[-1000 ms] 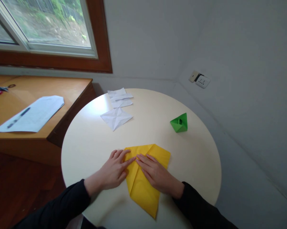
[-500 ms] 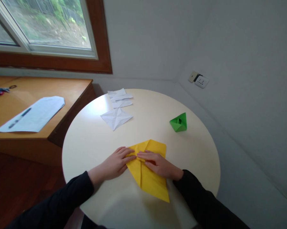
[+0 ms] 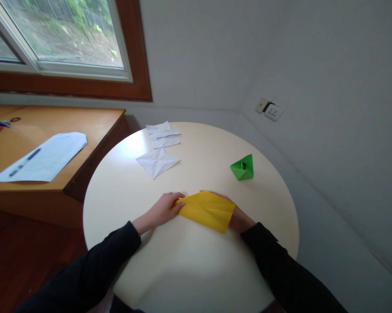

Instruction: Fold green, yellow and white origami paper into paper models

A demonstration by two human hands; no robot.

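Observation:
A sheet of folded yellow paper [image 3: 205, 209] is tilted up in front of me above the round table, with a crease across its face. My left hand [image 3: 165, 211] pinches its left corner between thumb and fingers. Behind the paper's right side is my right hand [image 3: 240, 219]. The sheet hides most of its fingers, and only a strip of them shows along the upper edge, so their grip cannot be made out. Farther back on the right stands a small green folded-paper piece [image 3: 243, 168], apart from both hands.
The round white table [image 3: 183, 269] holds a creased white paper square [image 3: 158, 161] and white paper strips [image 3: 165, 135] at its far left. A wooden desk [image 3: 98, 126] on the left bears white paper [image 3: 59, 152], a black pen [image 3: 24, 162] and scissors [image 3: 2, 125]. A wall socket [image 3: 273, 112] is at right.
The yellow paper has gone from lying flat to being tilted up and shows a smaller face. My right hand has moved from on top of it to behind it; my left hand now pinches the corner.

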